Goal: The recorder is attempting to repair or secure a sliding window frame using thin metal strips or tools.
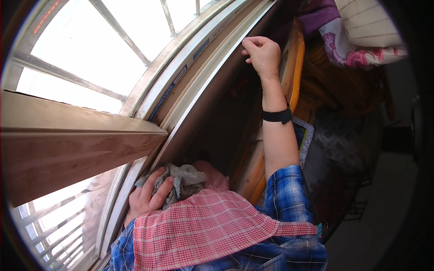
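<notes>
The cloth [186,178], grey and crumpled, is at the near left, beside the window frame [113,210] and bunched up in the left hand [147,196]. That hand's fingers are spread slightly and bent over the cloth's left side, holding it. Just right of the cloth is something pink and thin, partly hidden.

The right hand [262,52] is well apart from the cloth, reaching to the far side by the pale sill [210,79]. Its fingers are curled narrow, with the fingertips at the sill's right edge; I cannot tell whether they touch it or pinch anything. A black band [276,116] circles that wrist.

A thick post [81,153] stands at left between two window openings, with bars [77,77] beyond the glass. The red checked apron [203,228] lies nearest. Right of the right hand is a wooden rail [296,67], with floral fabric [361,58] at the far right.
</notes>
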`<state>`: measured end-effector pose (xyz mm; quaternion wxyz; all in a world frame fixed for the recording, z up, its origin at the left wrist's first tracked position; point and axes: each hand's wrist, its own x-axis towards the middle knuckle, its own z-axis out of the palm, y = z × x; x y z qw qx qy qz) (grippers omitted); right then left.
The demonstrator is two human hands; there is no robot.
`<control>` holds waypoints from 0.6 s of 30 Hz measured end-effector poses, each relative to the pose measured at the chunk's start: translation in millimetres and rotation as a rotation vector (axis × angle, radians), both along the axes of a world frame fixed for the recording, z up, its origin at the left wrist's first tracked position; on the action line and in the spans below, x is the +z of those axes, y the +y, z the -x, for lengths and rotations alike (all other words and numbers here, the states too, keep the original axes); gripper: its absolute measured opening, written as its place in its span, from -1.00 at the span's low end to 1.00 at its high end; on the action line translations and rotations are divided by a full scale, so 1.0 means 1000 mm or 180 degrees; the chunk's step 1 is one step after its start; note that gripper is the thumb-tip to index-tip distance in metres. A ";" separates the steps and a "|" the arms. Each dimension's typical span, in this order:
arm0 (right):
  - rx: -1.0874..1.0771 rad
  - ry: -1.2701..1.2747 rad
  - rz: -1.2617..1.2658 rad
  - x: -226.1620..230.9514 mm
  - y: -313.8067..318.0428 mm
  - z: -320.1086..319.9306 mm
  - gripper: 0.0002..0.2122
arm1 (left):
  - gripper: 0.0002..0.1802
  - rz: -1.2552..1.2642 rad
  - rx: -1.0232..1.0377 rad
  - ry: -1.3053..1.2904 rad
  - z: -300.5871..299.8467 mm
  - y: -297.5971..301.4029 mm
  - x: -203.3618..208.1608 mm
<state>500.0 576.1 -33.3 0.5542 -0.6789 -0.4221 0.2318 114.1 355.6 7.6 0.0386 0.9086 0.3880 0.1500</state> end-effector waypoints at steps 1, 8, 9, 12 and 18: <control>-0.0070 -0.0074 0.0083 0.001 0.000 0.000 -0.83 | -0.52 0.0000 -0.0003 0.0004 -0.001 0.001 0.001; -0.0263 -0.0586 0.0000 -0.021 0.011 -0.005 -0.79 | -0.52 0.0109 0.0035 0.0032 -0.002 -0.001 0.004; -0.0238 -0.0612 -0.0035 -0.022 0.012 -0.004 -0.78 | -0.52 0.0124 0.0051 -0.0037 -0.002 -0.001 0.003; -0.0198 -0.0626 -0.0054 -0.028 0.015 -0.006 -0.78 | -0.51 0.0092 0.0032 -0.0013 -0.001 -0.001 0.003; -0.0177 -0.0610 -0.0044 -0.036 0.020 -0.015 -0.77 | -0.50 0.0027 0.0026 0.0004 0.000 -0.002 0.000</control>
